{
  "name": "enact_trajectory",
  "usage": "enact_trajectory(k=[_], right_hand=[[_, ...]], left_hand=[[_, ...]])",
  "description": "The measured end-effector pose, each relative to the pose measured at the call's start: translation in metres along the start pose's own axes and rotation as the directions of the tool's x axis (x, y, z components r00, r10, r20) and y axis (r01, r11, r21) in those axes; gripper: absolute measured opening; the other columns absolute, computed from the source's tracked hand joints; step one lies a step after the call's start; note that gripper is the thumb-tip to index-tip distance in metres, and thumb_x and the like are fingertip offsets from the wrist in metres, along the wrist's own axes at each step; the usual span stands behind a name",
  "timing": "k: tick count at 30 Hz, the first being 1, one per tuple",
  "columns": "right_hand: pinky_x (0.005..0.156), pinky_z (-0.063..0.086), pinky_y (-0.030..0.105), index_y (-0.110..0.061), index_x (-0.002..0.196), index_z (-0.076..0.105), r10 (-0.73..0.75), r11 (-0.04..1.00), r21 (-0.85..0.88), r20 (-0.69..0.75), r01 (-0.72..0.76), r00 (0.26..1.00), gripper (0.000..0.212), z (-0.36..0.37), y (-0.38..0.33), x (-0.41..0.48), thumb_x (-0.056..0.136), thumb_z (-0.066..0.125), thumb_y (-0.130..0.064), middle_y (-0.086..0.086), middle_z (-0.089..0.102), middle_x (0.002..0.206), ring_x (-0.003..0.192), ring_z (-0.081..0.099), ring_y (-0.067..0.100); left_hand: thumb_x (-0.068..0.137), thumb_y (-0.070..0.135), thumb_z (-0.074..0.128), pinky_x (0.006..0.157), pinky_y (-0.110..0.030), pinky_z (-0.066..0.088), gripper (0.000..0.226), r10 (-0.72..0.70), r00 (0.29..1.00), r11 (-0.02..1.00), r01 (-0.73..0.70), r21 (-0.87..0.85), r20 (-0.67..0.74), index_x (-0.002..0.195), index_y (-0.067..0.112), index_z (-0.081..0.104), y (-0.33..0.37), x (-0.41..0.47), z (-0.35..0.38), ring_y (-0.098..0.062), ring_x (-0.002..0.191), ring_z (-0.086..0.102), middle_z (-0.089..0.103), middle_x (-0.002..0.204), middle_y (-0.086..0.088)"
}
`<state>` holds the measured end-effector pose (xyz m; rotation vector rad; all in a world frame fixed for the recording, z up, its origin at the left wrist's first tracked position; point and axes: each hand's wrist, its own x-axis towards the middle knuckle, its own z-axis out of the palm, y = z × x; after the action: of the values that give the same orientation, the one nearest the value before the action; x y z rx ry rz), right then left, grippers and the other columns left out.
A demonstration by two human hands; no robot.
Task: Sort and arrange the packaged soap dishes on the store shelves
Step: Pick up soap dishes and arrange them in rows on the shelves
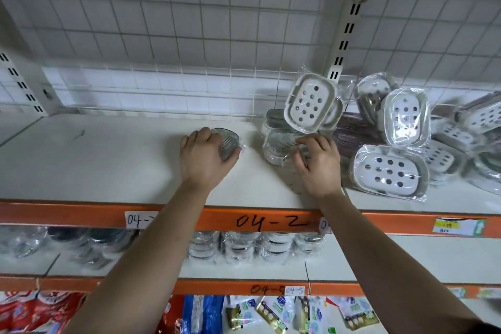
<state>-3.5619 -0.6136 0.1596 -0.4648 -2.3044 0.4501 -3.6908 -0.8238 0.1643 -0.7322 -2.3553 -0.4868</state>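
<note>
On the white top shelf [95,160], my left hand [202,156] lies on a clear oval packaged soap dish [226,141] and grips it against the shelf. My right hand [318,163] holds a stack of clear packaged soap dishes [279,141] a little to the right. Behind that stack a white perforated soap dish in plastic wrap [309,103] leans upright. A loose pile of white perforated packaged dishes [390,169] lies to the right of my right hand, mixed with brownish clear ones [355,130].
A wire grid back panel [189,35] closes the shelf behind. The orange shelf edge [230,218] carries handwritten labels. The shelf below holds stacked packaged dishes [254,248]. Hanging packets [271,312] fill the bottom row. A slotted upright [343,43] stands at the right.
</note>
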Motion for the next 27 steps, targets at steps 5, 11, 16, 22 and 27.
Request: enact_trajectory(k=[5, 11, 16, 22, 27], right_hand=[[0.1, 0.042, 0.053, -0.009, 0.11, 0.071, 0.026, 1.0, -0.015, 0.111, -0.024, 0.994, 0.054, 0.003, -0.001, -0.001, 0.083, 0.04, -0.045, 0.013, 0.065, 0.114, 0.112, 0.056, 0.039], [0.092, 0.042, 0.045, -0.012, 0.107, 0.073, -0.064, 0.995, -0.075, 0.092, 0.071, 0.994, 0.05, -0.001, 0.0, -0.002, 0.077, 0.046, -0.044, 0.01, 0.065, 0.103, 0.097, 0.053, 0.036], [0.09, 0.04, 0.04, -0.017, 0.098, 0.076, -0.161, 0.984, -0.065, 0.084, 0.167, 0.983, 0.042, 0.0, -0.002, -0.002, 0.08, 0.055, -0.048, 0.002, 0.068, 0.096, 0.095, 0.054, 0.031], [0.1, 0.031, 0.04, -0.02, 0.11, 0.07, -0.177, 0.984, 0.02, 0.229, 0.177, 0.957, 0.049, -0.008, -0.008, -0.006, 0.08, 0.05, -0.054, 0.008, 0.057, 0.108, 0.107, 0.05, 0.027], [0.097, 0.043, 0.051, -0.027, 0.12, 0.065, -0.124, 0.99, -0.02, 0.343, 0.14, 0.931, 0.056, -0.013, -0.012, -0.008, 0.079, 0.044, -0.058, 0.007, 0.057, 0.12, 0.111, 0.054, 0.034]], left_hand=[[0.073, 0.048, 0.05, 0.076, -0.041, 0.041, 0.04, 0.016, 1.0, 0.991, -0.017, -0.135, -0.008, 0.082, 0.011, 0.063, -0.003, -0.001, 0.004, -0.033, 0.088, 0.056, 0.06, 0.088, -0.006], [0.066, 0.043, 0.043, 0.074, -0.039, 0.045, 0.042, 0.005, 1.0, 0.969, 0.0, -0.246, 0.017, 0.086, 0.011, 0.063, -0.006, -0.002, 0.003, -0.032, 0.087, 0.06, 0.064, 0.088, -0.005], [0.072, 0.046, 0.045, 0.074, -0.039, 0.046, 0.043, 0.034, 0.998, 0.967, -0.021, -0.253, 0.046, 0.088, 0.014, 0.066, -0.007, -0.002, 0.004, -0.031, 0.09, 0.062, 0.067, 0.09, -0.003], [0.073, 0.051, 0.059, 0.08, -0.04, 0.048, 0.043, 0.062, 0.988, 0.974, -0.03, -0.225, 0.138, 0.096, 0.016, 0.069, -0.006, -0.003, 0.006, -0.027, 0.102, 0.058, 0.067, 0.1, 0.0], [0.074, 0.048, 0.058, 0.083, -0.044, 0.052, 0.049, 0.096, 0.975, 0.968, -0.045, -0.247, 0.2, 0.106, 0.014, 0.07, -0.007, -0.002, 0.004, -0.029, 0.107, 0.057, 0.068, 0.107, -0.003]])
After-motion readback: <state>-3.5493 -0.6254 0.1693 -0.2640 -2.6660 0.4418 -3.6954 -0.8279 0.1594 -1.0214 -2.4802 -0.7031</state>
